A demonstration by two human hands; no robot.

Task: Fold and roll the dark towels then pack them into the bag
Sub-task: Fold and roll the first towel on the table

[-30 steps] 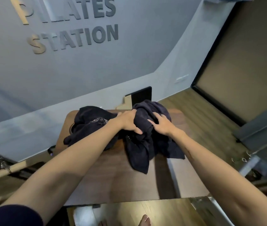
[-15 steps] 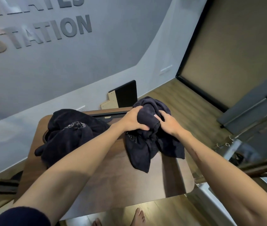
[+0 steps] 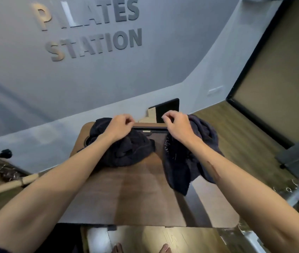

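Note:
Two crumpled dark towels lie on a brown wooden table. The left towel is bunched near the far left corner. The right towel sprawls toward the right edge, with one corner pointing at me. My left hand hovers over the far part of the left towel, fingers curled in. My right hand is over the top of the right towel, fingers curled too. No cloth shows between the fingers of either hand. No bag is in view.
A black strip runs along the table's far edge between my hands. A black panel leans on the grey wall behind. A wooden pole and metal gear stand at left, a metal frame at right. My bare toes show below.
Both hands were gripping the right towel together. They have now come apart: the left hand went over to the left towel, and the right hand's fingers lifted off the bunched cloth.

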